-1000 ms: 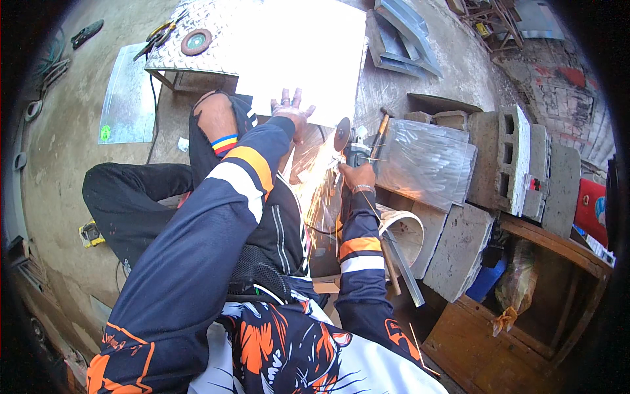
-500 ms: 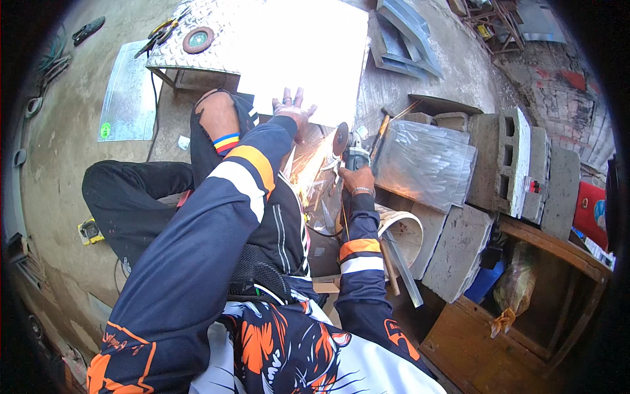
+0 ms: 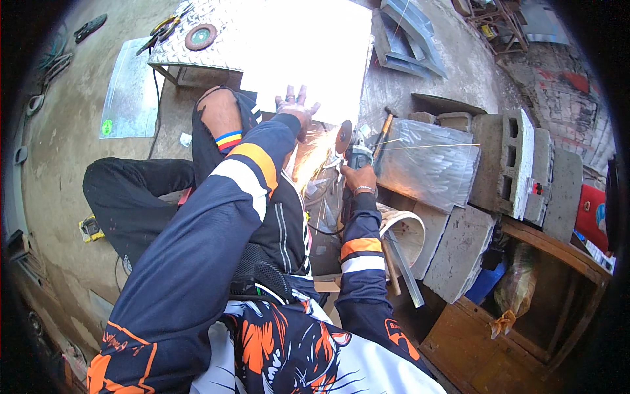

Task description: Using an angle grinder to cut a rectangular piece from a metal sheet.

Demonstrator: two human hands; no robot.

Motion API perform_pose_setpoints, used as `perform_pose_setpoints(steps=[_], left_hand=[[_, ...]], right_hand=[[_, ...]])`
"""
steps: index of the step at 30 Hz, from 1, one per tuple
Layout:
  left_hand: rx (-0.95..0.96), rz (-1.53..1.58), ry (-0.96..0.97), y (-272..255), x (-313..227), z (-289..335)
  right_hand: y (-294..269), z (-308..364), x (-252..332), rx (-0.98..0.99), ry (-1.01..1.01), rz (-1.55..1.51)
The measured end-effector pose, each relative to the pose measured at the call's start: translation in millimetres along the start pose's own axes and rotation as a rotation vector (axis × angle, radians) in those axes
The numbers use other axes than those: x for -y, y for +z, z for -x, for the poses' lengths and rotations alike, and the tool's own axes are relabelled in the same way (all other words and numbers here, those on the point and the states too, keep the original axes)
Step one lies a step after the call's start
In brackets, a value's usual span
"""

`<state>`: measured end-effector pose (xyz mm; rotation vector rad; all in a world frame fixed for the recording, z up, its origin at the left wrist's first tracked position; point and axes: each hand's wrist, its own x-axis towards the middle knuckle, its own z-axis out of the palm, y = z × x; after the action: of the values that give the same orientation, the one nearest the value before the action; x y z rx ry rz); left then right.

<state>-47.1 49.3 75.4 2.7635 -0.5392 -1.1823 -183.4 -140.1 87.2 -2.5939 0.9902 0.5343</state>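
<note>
My right hand [image 3: 359, 178] grips an angle grinder [image 3: 351, 150] whose round disc stands on edge over a shiny metal sheet [image 3: 315, 167] in front of me. My left hand [image 3: 295, 109] lies flat with fingers spread on the sheet's far end, next to a bright, sunlit plate [image 3: 308, 49]. My left arm in a dark blue sleeve with an orange band crosses the view. My bent knee [image 3: 220, 115] shows through torn black trousers just left of the left hand.
A checker-plate metal box [image 3: 197, 52] with a spare disc [image 3: 200, 36] and pliers [image 3: 164, 26] stands at the back. A ribbed metal sheet [image 3: 430, 164], a hammer [image 3: 382, 131], concrete blocks [image 3: 512, 164] and a wooden crate [image 3: 525, 328] lie to the right. A thin sheet [image 3: 128, 98] lies left.
The grinder and my right hand have shifted slightly along the sheet. My left hand stays pressed in the same place.
</note>
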Motion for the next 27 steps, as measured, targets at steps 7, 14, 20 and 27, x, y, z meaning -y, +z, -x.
perform_pose_setpoints(steps=[7,14,20,27], left_hand=[[-0.002,-0.015,-0.021,2.4,0.9,-3.3],[0.012,-0.024,-0.002,-0.7,-0.8,-0.3],[-0.006,-0.023,-0.019,0.4,-0.1,0.5],[0.012,-0.009,-0.011,-1.1,0.5,0.5]], right_hand=[[-7.5,-8.4,9.6,-0.011,-0.018,-0.001],[-2.3,-16.9,-0.5,-0.002,-0.046,0.021],[-1.0,-9.5,0.0,-0.002,-0.013,0.022],[1.3,-5.1,0.6,0.041,-0.010,0.048]])
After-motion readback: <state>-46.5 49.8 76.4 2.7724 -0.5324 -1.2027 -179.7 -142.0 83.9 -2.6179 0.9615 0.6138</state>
